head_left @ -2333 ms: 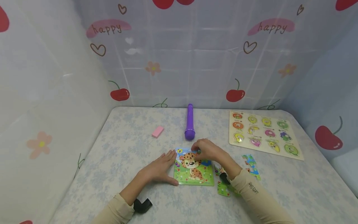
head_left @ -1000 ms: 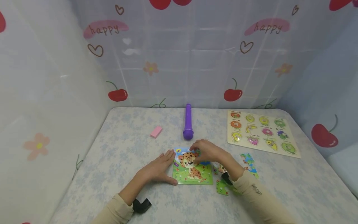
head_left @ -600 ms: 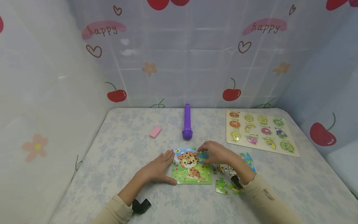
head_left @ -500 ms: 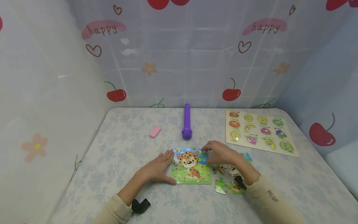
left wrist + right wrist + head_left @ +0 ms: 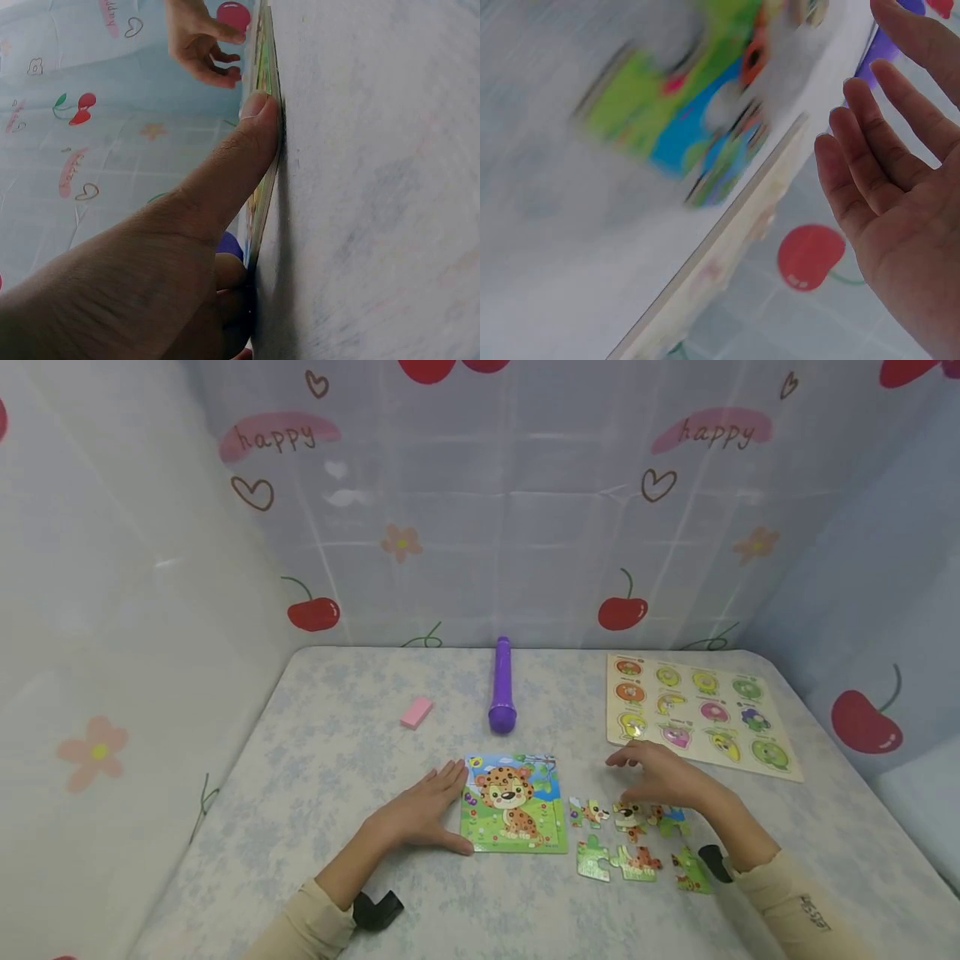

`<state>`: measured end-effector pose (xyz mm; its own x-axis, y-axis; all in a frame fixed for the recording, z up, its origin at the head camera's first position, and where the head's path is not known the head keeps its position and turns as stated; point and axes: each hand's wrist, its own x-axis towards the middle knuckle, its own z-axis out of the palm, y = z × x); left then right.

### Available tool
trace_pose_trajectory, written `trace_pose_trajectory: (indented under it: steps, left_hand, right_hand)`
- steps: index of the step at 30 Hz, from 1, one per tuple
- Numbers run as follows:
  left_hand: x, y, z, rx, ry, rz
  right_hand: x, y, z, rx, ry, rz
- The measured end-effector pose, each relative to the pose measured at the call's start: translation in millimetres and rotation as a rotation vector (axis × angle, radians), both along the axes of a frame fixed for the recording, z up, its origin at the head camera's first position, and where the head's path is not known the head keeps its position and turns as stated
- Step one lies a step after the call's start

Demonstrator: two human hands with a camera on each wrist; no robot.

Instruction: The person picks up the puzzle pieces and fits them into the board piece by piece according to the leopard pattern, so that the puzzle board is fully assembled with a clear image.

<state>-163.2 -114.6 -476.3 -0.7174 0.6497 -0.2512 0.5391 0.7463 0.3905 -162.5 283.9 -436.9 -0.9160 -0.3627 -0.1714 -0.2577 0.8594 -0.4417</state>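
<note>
Holding nothing, the right hand (image 5: 663,777) is hovering, fingers relaxed, above loose puzzle pieces (image 5: 639,863) at the head view's lower right. At lower centre, the leopard picture board (image 5: 513,814) is lying flat, and the left hand (image 5: 422,812) is touching its left edge with fingers extended. Near the frame's centre, a purple stick (image 5: 502,681) is lying.

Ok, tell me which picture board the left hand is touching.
The spotted-cat board, with the left hand touching its left edge; the fruit board lies apart, farther back to the right.
</note>
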Motion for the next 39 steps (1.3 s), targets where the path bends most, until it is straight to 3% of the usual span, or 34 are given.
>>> trace_pose_trajectory:
  steps: [8, 16, 39]
  left_hand:
    - [-1.1, -2, 0.0, -0.013, -0.004, -0.005]
    - [-1.5, -2, -0.9, -0.005, -0.007, -0.005]
    - [-0.4, 0, -2.4, -0.004, 0.013, -0.009]
  right_hand:
    - [11.4, 36, -6.3, -0.026, -0.032, -0.073]
    - [12.0, 58, -11.7, -0.035, -0.038, -0.126]
    - [4.0, 68, -11.1, 0.012, -0.041, -0.066]
